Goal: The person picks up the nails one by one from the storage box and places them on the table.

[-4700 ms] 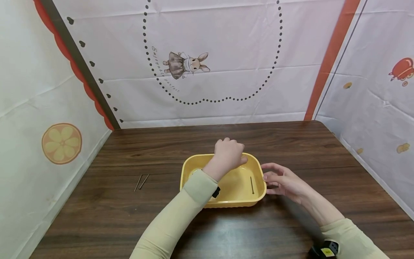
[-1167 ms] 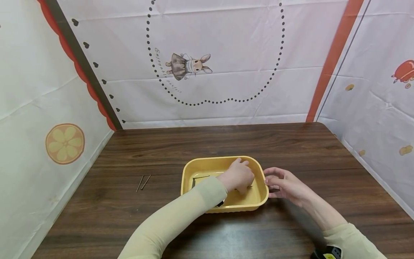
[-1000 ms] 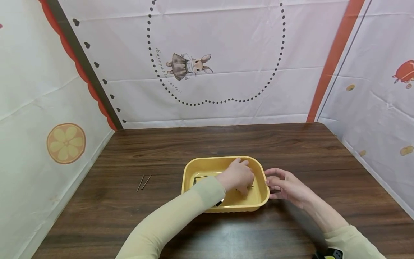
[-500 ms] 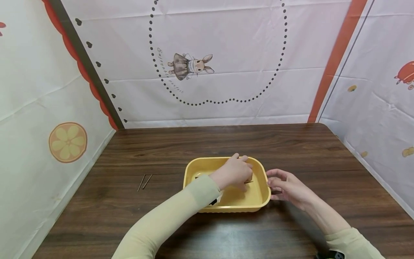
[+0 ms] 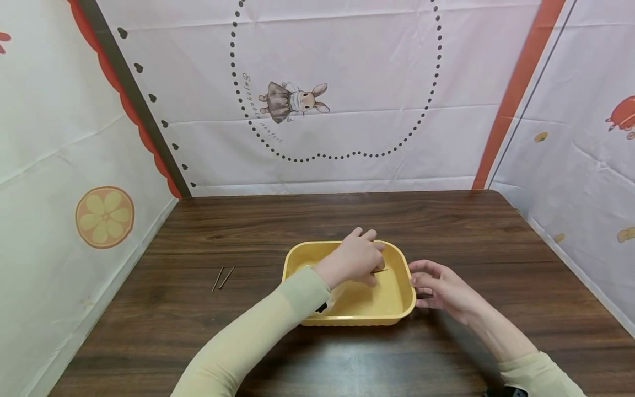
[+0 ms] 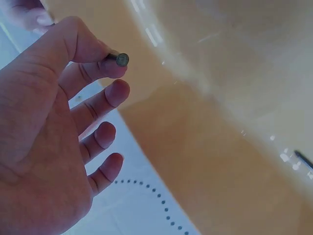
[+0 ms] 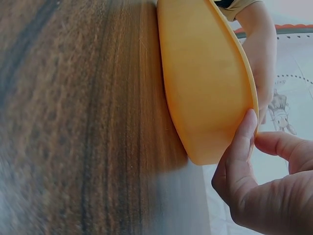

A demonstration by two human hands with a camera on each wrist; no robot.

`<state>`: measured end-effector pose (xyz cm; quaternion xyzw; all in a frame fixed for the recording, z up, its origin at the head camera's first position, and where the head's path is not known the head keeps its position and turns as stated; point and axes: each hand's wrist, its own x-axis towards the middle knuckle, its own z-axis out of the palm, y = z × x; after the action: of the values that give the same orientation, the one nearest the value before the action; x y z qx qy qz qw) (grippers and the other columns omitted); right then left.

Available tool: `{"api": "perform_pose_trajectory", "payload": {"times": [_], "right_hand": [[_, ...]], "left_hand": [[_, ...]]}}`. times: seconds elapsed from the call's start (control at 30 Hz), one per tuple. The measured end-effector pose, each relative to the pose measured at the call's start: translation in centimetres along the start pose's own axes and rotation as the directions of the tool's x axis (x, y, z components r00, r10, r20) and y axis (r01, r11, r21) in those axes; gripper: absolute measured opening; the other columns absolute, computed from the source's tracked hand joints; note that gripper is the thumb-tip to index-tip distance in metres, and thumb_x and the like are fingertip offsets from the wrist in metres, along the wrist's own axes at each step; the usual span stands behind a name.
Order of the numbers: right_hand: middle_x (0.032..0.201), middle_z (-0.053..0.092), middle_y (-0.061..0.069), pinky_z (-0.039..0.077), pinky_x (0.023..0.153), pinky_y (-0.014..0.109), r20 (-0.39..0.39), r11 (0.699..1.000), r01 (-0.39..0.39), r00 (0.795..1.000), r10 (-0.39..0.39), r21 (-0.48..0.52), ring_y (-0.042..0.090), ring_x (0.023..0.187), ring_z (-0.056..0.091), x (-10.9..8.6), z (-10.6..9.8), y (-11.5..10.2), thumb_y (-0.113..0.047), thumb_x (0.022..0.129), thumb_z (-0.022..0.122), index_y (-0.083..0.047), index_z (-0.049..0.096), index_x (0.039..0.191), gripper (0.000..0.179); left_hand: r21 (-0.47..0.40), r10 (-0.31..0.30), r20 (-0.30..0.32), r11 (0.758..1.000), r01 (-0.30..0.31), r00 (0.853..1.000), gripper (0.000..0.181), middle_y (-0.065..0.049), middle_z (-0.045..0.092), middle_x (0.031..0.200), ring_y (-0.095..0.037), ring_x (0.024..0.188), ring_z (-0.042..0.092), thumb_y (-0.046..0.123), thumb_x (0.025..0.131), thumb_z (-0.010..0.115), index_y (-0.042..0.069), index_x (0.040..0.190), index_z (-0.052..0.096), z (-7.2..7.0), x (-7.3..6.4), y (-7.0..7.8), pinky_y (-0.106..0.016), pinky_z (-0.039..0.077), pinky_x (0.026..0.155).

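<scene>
My left hand (image 5: 354,258) is over the yellow plastic box (image 5: 349,321), pinching a nail (image 6: 122,59) between thumb and index finger. The nail's round head faces the camera in the left wrist view, while the other fingers are spread and lightly bent. Part of another nail (image 6: 304,159) lies inside the box at that view's right edge. My right hand (image 5: 444,289) holds the box's right end, thumb and fingertips on either side of the rim (image 7: 255,105). Left of the box, two nails (image 5: 217,279) lie on the table. My left forearm hides part of the box's inside.
The box stands on a dark wood-grain table (image 5: 248,220). Printed white cloth (image 5: 347,110) hangs along the back and both sides of the table.
The nail lying at the right of the box 4.7 s ago is now pinched in my left hand. Over the last second that hand has risen slightly. The right hand stays at the rim.
</scene>
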<state>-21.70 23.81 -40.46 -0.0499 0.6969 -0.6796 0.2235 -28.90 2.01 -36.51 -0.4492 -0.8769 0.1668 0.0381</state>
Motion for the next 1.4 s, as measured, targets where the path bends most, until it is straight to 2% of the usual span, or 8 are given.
{"api": "perform_pose_trajectory", "payload": {"times": [0.23,0.4,0.8,1.0,1.2,1.4], "right_hand": [[0.096,0.066,-0.006,0.060,0.077,0.029,-0.009,1.000,-0.018,1.000,0.018,-0.004,0.008,0.085,0.066,-0.2,0.1,-0.2,-0.016,0.098,0.056,-0.006,0.042,0.126,0.033],[0.094,0.066,-0.008,0.060,0.077,0.029,-0.014,1.000,-0.018,1.000,0.018,0.007,0.007,0.084,0.066,-0.1,0.2,-0.2,-0.014,0.097,0.056,-0.009,0.044,0.123,0.029],[0.094,0.065,-0.007,0.060,0.076,0.029,-0.023,1.000,-0.013,1.000,0.014,0.025,0.007,0.084,0.066,-0.1,0.2,0.0,-0.014,0.097,0.057,-0.011,0.046,0.122,0.027],[0.093,0.065,-0.007,0.060,0.076,0.029,-0.024,1.000,-0.012,1.000,0.013,0.023,0.008,0.084,0.067,-0.1,0.2,-0.1,-0.014,0.097,0.057,-0.010,0.045,0.122,0.028],[0.094,0.064,-0.006,0.060,0.076,0.029,-0.025,1.000,-0.017,1.000,0.017,0.019,0.008,0.084,0.066,-0.1,0.2,-0.1,-0.014,0.097,0.057,-0.010,0.046,0.122,0.027],[0.093,0.064,-0.007,0.060,0.076,0.029,-0.023,1.000,-0.004,1.000,0.005,0.019,0.008,0.084,0.066,-0.1,0.2,0.0,-0.013,0.097,0.057,-0.011,0.047,0.121,0.026]], "left_hand": [[-0.005,-0.040,-0.080,0.999,0.039,0.996,0.021,0.013,0.054,0.090,-0.015,0.095,0.039,0.041,0.078,0.070,0.031,0.066,0.056,-0.9,-0.7,-0.9,-0.032,0.032,0.079],[-0.033,-0.074,-0.102,0.997,0.071,0.992,0.025,0.011,0.052,0.087,-0.016,0.092,0.038,0.036,0.081,0.069,0.029,0.065,0.051,-1.5,-1.4,-1.8,-0.032,0.027,0.076],[-0.081,-0.122,-0.169,0.991,0.110,0.978,0.023,0.009,0.053,0.086,-0.018,0.092,0.040,0.027,0.077,0.067,0.027,0.061,0.050,-2.5,-2.4,-3.5,-0.033,0.027,0.075],[-0.105,-0.158,-0.190,0.985,0.140,0.969,0.022,0.007,0.052,0.086,-0.019,0.093,0.041,0.025,0.078,0.067,0.025,0.062,0.052,-3.5,-3.5,-4.7,-0.033,0.027,0.076],[-0.131,-0.206,-0.203,0.975,0.181,0.957,0.029,0.006,0.042,0.079,-0.020,0.090,0.037,0.018,0.076,0.062,0.024,0.058,0.040,-3.8,-4.9,-5.9,-0.034,0.023,0.076],[-0.138,-0.214,-0.214,0.973,0.188,0.953,0.027,0.005,0.044,0.079,-0.021,0.090,0.039,0.018,0.075,0.062,0.024,0.058,0.042,-4.0,-5.5,-6.6,-0.035,0.025,0.077]]}}
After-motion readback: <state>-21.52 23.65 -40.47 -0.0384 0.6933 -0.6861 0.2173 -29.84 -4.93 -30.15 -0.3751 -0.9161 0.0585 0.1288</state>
